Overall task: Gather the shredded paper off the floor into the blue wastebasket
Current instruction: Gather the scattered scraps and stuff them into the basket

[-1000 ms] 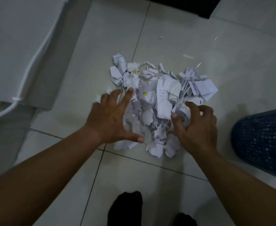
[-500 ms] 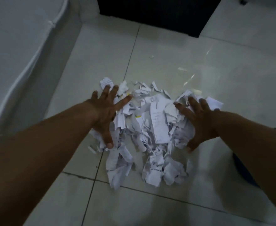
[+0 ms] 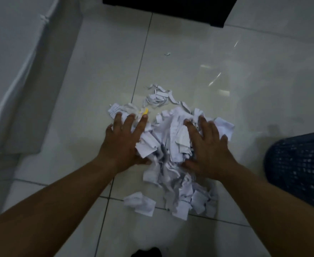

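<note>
A loose heap of white shredded and torn paper scraps [image 3: 171, 151] lies on the pale glossy tiled floor [image 3: 100, 86], straddling the grout lines in the middle of the view. The person's left hand [image 3: 123, 143] is pressed palm-down against the left flank of the heap, fingers spread and pointing away from the body, thumb tucked toward the paper at the near side; the right hand [image 3: 208, 151] mirrors it on the right flank, fingers likewise splayed and flat. Neither hand is clenched around anything: both lie open against the pile, with the bulk of the scraps bunched between the two palms and some pieces rising over the left thumb edge. A small yellow scrap [image 3: 145, 111] sits just past the left fingertips. Thin curled strips [image 3: 159, 98] lie at the far edge of the heap, beyond both hands, and a crumpled white piece [image 3: 140, 202] rests apart on the near side, below the left wrist. More scraps trail toward the person beneath the right forearm. The dark blue mesh-walled wastebasket [image 3: 299, 167] stands at the right edge, near the right forearm, well clear of the heap.
</note>
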